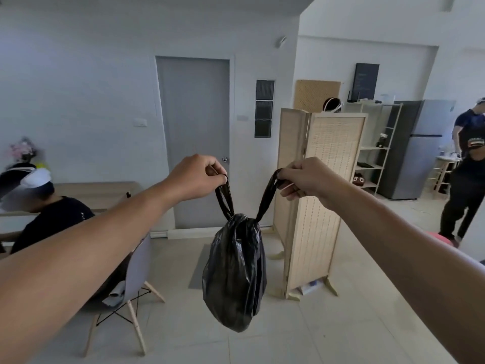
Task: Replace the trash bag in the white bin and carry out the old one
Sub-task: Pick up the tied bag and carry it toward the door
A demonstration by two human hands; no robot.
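Note:
A full black trash bag (234, 271) hangs in mid-air in front of me, above the tiled floor. Its top is drawn into two twisted ears that spread apart like a V. My left hand (195, 177) pinches the left ear with curled fingers. My right hand (305, 179) grips the right ear, its fingers curled round the plastic. Both arms are stretched forward at about chest height. The white bin is not in view.
A closed grey door (194, 127) lies straight ahead. A folding wicker screen (322, 195) stands right of the bag. A person sits on a chair (131, 292) at a desk on the left. Another person (467, 169) stands far right by a fridge (417, 148) and shelves.

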